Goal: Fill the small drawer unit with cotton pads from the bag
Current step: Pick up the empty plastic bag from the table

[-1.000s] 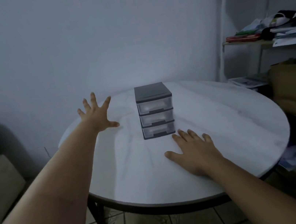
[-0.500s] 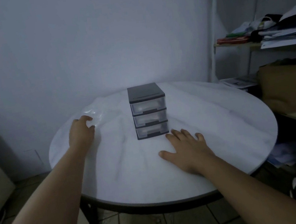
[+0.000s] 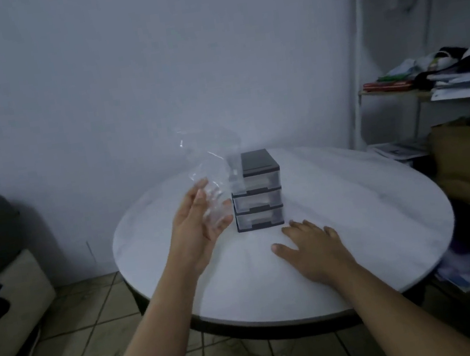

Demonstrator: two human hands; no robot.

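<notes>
My left hand (image 3: 196,224) gripped the clear bag (image 3: 213,181), raised beside the drawer unit (image 3: 257,192) for access; my right hand (image 3: 314,246) lay flat and empty on the table (image 3: 371,218), steadying me; all drawers sat closed.

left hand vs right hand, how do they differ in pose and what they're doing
The left hand is raised off the table, palm turned sideways; the right hand lies flat, palm down, on the tabletop. The left hand holds a clear plastic bag beside the drawer unit; the right hand holds nothing. The left hand is beside the unit, the right in front of it. Both are bare, and neither touches the unit.
</notes>
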